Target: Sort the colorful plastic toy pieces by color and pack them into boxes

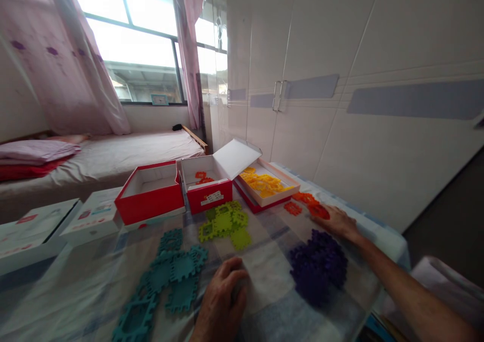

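Observation:
My left hand (224,296) rests on the tablecloth with its fingers loosely curled in, and no object shows in it. Just left of it lie teal interlocking puzzle tiles (182,267) with notched edges. My right hand (336,222) reaches to the far right, its fingers on an orange notched tile (319,211). More orange tiles (293,208) lie beside that one. Nearer to me is a heap of dark purple tiles (317,264). Lime green tiles (225,221) are spread mid-table. How the right fingertips grip is partly hidden.
Behind the tiles stand a red box (149,213), a second red box (192,203) with orange tiles inside and its flap raised, and a shallow tray (295,188) of yellow tiles. White boxes (96,213) line the left. A bed (147,148) and wardrobe (313,145) lie beyond.

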The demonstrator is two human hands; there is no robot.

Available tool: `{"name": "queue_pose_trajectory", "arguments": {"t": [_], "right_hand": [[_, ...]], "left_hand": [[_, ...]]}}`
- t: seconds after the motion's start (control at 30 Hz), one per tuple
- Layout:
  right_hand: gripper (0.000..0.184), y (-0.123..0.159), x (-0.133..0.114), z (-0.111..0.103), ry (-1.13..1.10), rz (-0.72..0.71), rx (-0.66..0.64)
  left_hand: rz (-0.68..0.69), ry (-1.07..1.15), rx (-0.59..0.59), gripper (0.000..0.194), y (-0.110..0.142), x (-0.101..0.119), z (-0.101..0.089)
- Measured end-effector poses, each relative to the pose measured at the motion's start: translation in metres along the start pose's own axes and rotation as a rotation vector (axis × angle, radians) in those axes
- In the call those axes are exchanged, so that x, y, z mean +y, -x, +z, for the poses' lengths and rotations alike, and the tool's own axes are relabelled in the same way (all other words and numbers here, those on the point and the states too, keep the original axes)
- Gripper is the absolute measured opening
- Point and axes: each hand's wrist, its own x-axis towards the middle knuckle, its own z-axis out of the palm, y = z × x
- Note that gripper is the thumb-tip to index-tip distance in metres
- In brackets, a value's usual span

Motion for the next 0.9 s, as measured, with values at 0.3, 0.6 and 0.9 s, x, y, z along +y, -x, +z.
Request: {"name": "queue_pose_trajectory", "arguments": {"t": [0.3,0.6,0.9], "right_hand": [[0.041,0.013,-0.007,-0.017,0.043,0.091,0.167],[0.053,-0.032,-0.033,-0.018,0.086,0.108,0.024],[0.069,-0.026,-0.045,-0.013,0.136,0.193,-0.043]], "left_hand": [[-0.013,0.004,0.004,0.026,-0.001,0.006,-0.002],[-0.013,-0.023,-0.03,0.026,-0.001,-0.001,0.002],[-0.03,-0.001,-0.033,0.027,0.0,0.002,0.001]]}}
